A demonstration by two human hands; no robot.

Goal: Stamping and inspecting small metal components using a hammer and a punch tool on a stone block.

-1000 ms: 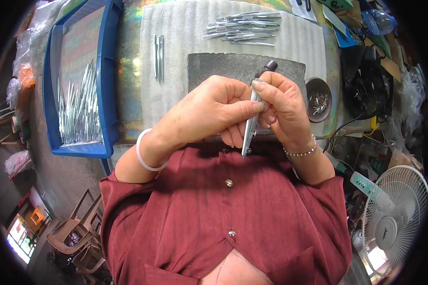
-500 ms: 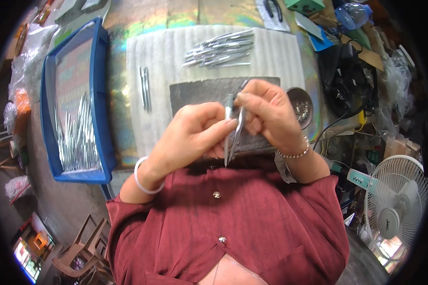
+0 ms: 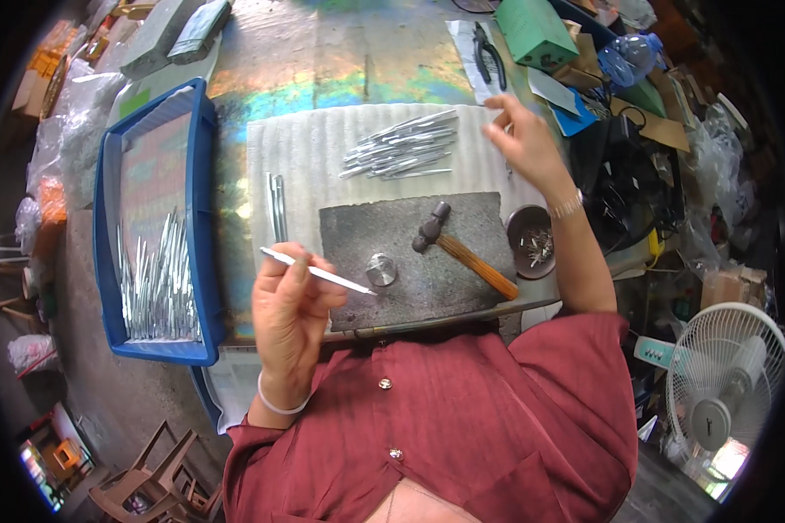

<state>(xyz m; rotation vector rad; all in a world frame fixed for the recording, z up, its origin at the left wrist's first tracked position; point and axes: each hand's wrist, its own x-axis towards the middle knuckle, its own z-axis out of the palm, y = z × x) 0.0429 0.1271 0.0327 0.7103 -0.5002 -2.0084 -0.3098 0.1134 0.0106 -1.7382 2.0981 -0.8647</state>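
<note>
My left hand (image 3: 292, 301) is closed on a slim silver pointed rod (image 3: 323, 271), which slants down to the right over the near left part of a dark grey slab (image 3: 349, 231). My right hand (image 3: 528, 144) is raised at the far right, fingers apart and nothing visible in them. It hovers beside a pile of silver rods (image 3: 401, 144) on the white foam sheet (image 3: 305, 139). On the slab lie a wooden-handled hammer (image 3: 475, 263) and a small round metal piece (image 3: 381, 269). A few rods (image 3: 276, 207) rest apart on the left of the foam.
A blue tray (image 3: 208, 218) with many rods stands at the left. A round bowl of small metal bits (image 3: 516, 240) is at the slab's right. Black-handled pliers (image 3: 488, 65) lie on paper beyond, near a green box (image 3: 536, 35). A fan (image 3: 728, 383) stands lower right.
My hands, together over the slab before, have parted: the left moved left with a rod, the right moved up and away. The hammer and round piece are now uncovered. The whole view has shifted.
</note>
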